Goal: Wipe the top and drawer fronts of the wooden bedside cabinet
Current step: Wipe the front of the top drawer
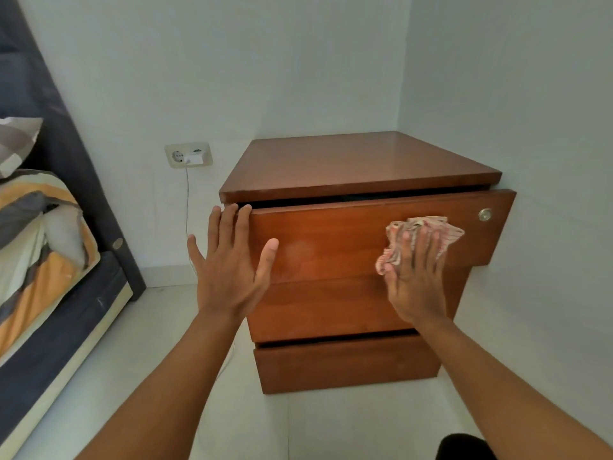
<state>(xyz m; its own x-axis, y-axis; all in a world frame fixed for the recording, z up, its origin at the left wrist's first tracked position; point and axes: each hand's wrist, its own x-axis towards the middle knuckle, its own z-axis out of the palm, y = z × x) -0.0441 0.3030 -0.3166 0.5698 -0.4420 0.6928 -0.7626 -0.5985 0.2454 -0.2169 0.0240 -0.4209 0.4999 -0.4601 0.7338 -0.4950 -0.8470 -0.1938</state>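
Pressing a crumpled pink-and-white cloth (421,239) flat against the top drawer front (345,240), our right hand (416,280) lies over the rag with its fingers extended and close together, palm toward the wood, not clenched around anything. Our left hand (230,260) is spread wide, fingers apart; its fingertips reach the drawer's upper left corner, and the thumb rests against the front panel. The wooden bedside cabinet (361,164) stands in the corner where two pale walls meet, its bare top above a top drawer that sits pulled slightly forward, a dark gap showing beneath the top board. A small round metal fitting (485,214) sits at the drawer's upper right; we think it may be a lock, though it is too small to tell. Two more drawer fronts lie below. Left of the cabinet, a wall socket (188,155) holds a white plug with a thin cord hanging down, and a bed (39,260) with striped bedding stands beyond.
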